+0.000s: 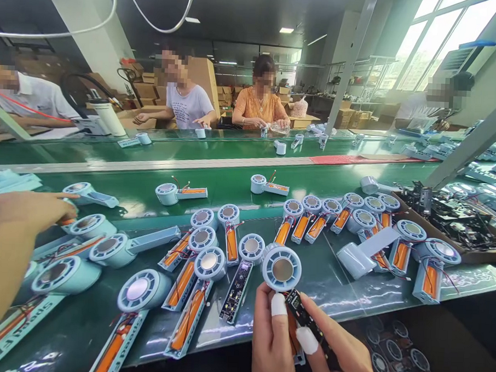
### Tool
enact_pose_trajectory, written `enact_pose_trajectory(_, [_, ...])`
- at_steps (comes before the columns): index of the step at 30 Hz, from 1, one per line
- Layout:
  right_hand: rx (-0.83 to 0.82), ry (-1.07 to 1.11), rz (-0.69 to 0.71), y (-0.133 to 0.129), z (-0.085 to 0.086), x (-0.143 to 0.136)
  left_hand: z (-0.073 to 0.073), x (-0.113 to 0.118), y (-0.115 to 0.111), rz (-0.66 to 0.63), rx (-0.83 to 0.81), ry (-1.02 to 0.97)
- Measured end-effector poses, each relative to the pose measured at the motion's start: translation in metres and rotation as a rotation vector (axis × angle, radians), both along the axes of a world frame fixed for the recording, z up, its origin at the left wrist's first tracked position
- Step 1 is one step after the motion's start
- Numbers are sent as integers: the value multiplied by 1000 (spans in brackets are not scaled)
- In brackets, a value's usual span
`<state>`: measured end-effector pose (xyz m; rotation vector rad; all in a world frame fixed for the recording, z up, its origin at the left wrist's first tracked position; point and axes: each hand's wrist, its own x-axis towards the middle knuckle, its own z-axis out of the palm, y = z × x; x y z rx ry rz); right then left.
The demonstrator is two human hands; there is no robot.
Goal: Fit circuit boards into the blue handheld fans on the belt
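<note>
Fan (pixel 281 268) at the near edge of the green table (pixel 329 285), pinched in my left hand (pixel 272 335). My right hand (pixel 337 343) has fingers closed on a circuit board (pixel 304 313) beside its handle; other fans (pixel 210 263) lie nearby.

The fan (pixel 296 271) at the table's near edge looks like smooth, pale blue plastic with a soft sheen; its round disc (pixel 282 267) looks like grey metal. Beside it, the circuit board (pixel 297 307) has a hard black finish. The table (pixel 316 266) is smooth, glossy green. Toward its right corner, the box (pixel 471 254) is matt brown cardboard. Beyond the far edge, the orange shirt (pixel 247 102) is soft cloth.
</note>
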<state>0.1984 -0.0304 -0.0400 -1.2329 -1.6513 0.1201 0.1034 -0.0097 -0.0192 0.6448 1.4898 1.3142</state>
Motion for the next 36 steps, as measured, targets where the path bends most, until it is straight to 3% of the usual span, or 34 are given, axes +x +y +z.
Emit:
enact_pose_trajectory(5, [-7, -94, -1, -3, -8, 0, -1, 0, -2, -62, 59, 83])
enact_pose_trajectory(9, [-41, -139, -39, -2, -12, 3, -2, -2, -4, -104, 35, -16])
enact_pose_trajectory(16, [-59, -237, -54, 3, -11, -6, -14, -4, -8, -139, 132, 53])
enact_pose_trajectory(22, [-149, -461, 161, 9, 6, 4, -8, -12, -1, -193, 59, -51])
enact_pose_trajectory(26, [-284, -543, 355, 11, 18, 20, -10, -17, 4, -218, 96, -105])
enact_pose_trajectory(29, [-427, -436, 406, 12, 20, 31, -14, -19, 5, -267, 58, -232])
enact_pose_trajectory(33, [-666, -65, 513, 14, 9, 37, -16, -18, 4, -299, 5, -401])
enact_pose_trajectory(36, [-703, 166, 469, 11, -1, 32, -13, -14, 4, -305, -24, -486])
